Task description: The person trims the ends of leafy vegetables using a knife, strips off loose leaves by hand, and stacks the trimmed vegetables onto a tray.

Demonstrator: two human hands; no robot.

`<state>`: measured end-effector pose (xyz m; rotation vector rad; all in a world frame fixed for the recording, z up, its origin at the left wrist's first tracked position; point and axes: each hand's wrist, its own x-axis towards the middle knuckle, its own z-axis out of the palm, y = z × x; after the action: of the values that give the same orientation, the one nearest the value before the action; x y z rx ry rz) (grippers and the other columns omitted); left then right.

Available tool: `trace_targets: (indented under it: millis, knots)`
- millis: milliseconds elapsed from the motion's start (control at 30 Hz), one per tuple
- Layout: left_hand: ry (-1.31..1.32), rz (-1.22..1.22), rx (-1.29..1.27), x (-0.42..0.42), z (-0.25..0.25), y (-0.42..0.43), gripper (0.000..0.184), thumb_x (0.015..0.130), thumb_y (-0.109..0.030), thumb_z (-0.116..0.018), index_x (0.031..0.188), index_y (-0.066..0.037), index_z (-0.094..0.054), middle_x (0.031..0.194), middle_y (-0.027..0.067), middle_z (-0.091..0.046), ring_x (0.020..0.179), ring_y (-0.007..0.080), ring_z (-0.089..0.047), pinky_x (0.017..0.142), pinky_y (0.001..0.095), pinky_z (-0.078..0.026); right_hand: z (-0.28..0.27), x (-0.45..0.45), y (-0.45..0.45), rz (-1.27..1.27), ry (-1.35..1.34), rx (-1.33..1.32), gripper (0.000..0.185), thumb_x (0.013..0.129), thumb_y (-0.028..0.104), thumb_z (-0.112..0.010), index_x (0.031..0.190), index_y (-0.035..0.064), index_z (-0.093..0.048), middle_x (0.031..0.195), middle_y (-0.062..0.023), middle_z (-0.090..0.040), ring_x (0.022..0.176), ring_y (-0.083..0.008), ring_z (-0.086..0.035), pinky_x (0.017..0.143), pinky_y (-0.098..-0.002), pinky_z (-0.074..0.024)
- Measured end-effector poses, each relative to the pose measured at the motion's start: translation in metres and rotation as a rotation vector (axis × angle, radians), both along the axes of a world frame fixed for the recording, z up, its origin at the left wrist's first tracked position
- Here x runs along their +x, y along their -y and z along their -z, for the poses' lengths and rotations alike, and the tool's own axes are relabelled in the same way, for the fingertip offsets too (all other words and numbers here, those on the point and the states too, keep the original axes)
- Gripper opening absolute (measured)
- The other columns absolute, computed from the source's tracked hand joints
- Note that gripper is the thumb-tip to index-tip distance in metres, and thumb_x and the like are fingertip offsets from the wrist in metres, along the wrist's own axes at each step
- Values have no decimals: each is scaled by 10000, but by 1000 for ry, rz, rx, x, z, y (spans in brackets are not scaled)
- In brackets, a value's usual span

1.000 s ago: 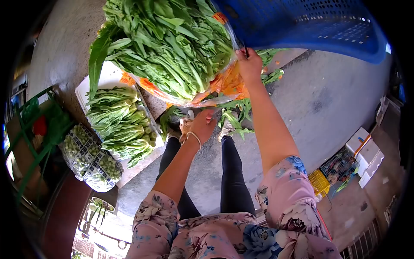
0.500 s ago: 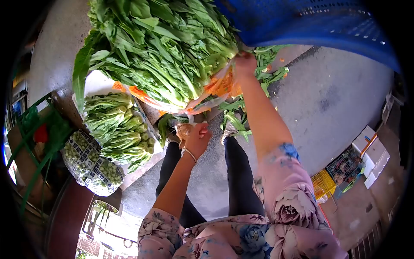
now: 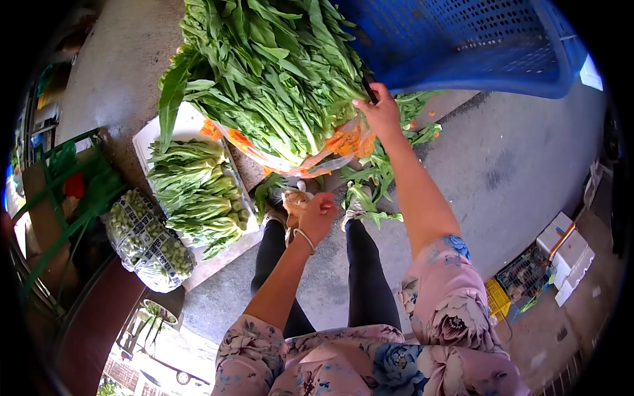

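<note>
A large heap of leafy greens (image 3: 271, 79) lies in an orange and clear plastic bag (image 3: 347, 142). At the heap's right edge, my right hand (image 3: 383, 112) is closed around a dark handle (image 3: 370, 91); the rest of that tool is hidden. Just below the bag, my left hand (image 3: 318, 216) hovers with its fingers curled, and whether they hold anything is too small to tell. Beside it, over my feet, is an orange and white cat (image 3: 295, 202). A row of trimmed greens (image 3: 198, 191) rests on a white board (image 3: 142, 140) to the left.
A blue perforated crate (image 3: 475, 72) stands at the upper right. Loose leaves (image 3: 376, 173) are scattered on the ground around my feet. At the left are a patterned bag of round green vegetables (image 3: 148, 241) and a green frame. Farther right sit a white box (image 3: 568, 257) and a yellow basket (image 3: 496, 298).
My right hand has shifted slightly at the heap's edge, and the dark handle shows again. My left hand has moved a little to the right. The view has also shifted.
</note>
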<state>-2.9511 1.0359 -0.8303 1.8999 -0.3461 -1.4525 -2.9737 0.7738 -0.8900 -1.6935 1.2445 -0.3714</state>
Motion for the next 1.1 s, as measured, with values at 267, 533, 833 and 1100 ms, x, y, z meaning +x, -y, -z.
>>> trace_targets:
  millis: [267, 533, 833, 1100]
  knots:
    - [18, -11, -8, -4, -16, -12, 287, 786, -88, -604, 1055, -17, -538, 873, 44, -578, 782, 106, -546, 712, 230, -451, -70, 9, -18, 156, 158, 220, 432, 668, 256, -758, 998, 73, -549, 779, -7, -597, 695, -104, -549, 627, -234, -425]
    - [-86, -135, -5, 0, -40, -4, 273, 819, -111, -566, 1071, -12, -530, 859, 39, -576, 731, 87, -535, 587, 215, -436, -91, 20, -28, 152, 388, 589, 467, 654, 175, -771, 1027, 48, -520, 805, -46, -600, 717, -136, -588, 629, -254, -487]
    - [-336, -506, -93, 20, -122, 30, 371, 837, -173, -565, 1168, -34, -471, 993, 72, -572, 868, 160, -581, 698, 254, -473, -184, -24, -43, 251, 366, 585, 421, 652, 99, -742, 1013, 9, -545, 753, -56, -619, 653, -117, -579, 581, -226, -458]
    - [-1011, -553, -594, -7, -211, 67, 596, 791, -413, -606, 1226, -62, -397, 1191, 76, -492, 1093, 220, -476, 919, 390, -391, -297, -126, -121, 77, 219, 335, 291, 670, 62, -720, 929, 13, -597, 804, -12, -590, 680, -60, -504, 624, -212, -429]
